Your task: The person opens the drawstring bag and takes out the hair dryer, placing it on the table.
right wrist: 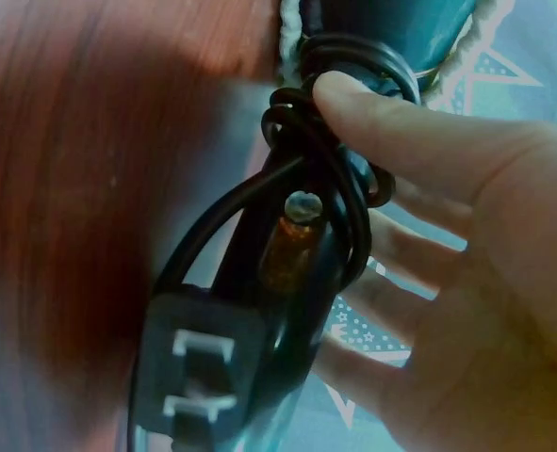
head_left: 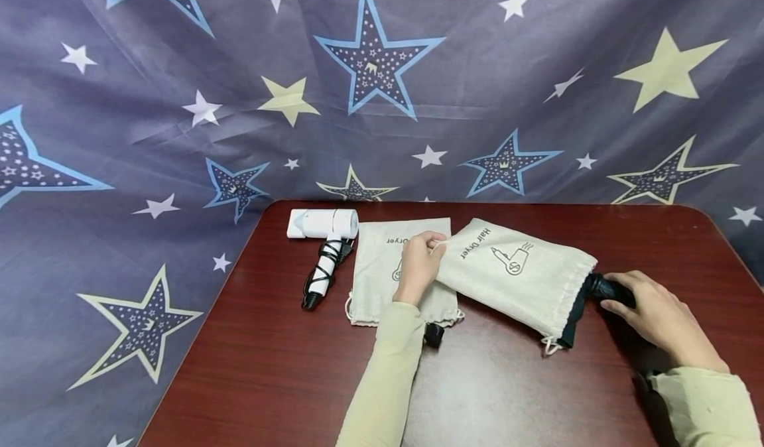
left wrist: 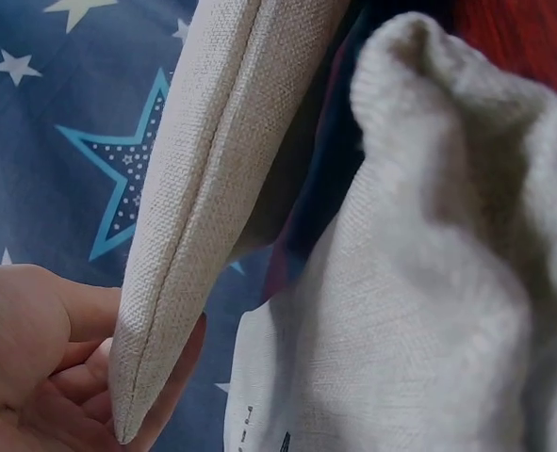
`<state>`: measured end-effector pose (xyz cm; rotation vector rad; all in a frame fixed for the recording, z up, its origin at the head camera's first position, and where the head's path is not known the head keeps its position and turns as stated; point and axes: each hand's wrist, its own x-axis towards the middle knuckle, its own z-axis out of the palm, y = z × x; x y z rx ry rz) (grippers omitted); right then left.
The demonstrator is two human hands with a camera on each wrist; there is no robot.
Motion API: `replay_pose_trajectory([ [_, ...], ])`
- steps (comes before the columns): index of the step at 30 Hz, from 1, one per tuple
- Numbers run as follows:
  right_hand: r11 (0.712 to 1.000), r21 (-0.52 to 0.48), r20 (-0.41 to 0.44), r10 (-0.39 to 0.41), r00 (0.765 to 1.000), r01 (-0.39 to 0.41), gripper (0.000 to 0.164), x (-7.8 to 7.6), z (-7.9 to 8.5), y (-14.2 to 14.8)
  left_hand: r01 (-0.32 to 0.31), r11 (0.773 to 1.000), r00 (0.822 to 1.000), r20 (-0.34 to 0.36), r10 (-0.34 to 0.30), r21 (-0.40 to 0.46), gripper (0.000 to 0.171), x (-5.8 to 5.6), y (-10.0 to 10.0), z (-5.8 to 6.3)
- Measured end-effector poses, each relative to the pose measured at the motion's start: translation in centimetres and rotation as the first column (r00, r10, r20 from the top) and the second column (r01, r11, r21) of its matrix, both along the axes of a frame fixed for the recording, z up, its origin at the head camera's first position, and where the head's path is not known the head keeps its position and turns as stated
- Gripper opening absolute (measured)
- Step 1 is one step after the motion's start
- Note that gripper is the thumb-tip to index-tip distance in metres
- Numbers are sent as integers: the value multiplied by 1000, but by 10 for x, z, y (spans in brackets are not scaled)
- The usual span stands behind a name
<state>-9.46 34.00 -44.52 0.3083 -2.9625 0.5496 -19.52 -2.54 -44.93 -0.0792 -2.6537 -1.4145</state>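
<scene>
A cream drawstring bag (head_left: 507, 261) printed "Hair Dryer" is held tilted over the table. My left hand (head_left: 418, 264) pinches its closed corner; in the left wrist view the fingers (left wrist: 75, 325) lie on both sides of that corner. From the gathered mouth of the bag sticks out a dark hair dryer (head_left: 615, 292), its head mostly hidden inside. Its handle is gripped by my right hand (head_left: 659, 314). Up close in the right wrist view, a black cord (right wrist: 339, 179) loops round the handle, with a two-pin plug (right wrist: 203, 367) hanging alongside.
Another cream bag (head_left: 371, 261) lies flat on the dark red table (head_left: 251, 367), partly behind the left hand. To its left is a white hair dryer (head_left: 327, 223) with black cord wound round its handle. A star-patterned cloth (head_left: 418, 148) hangs behind the table.
</scene>
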Motion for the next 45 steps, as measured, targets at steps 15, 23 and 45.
replay_pose_trajectory([
  [15, 1000, -16, -27, 10, 1000, -11, 45, 3, -2, 10, -20, 1000, 1000, 2, 20, -7, 16, -3, 0, -3],
  [23, 1000, -11, -6, -4, 1000, 4, 45, 6, -3, 16, -15, 1000, 1000, 24, 14, 18, 19, -1, 2, -5],
  [45, 997, 55, -47, -50, 998, 52, 44, 10, -6, 33, -81, 996, 996, -52, 79, -44, 18, -13, -14, -3],
])
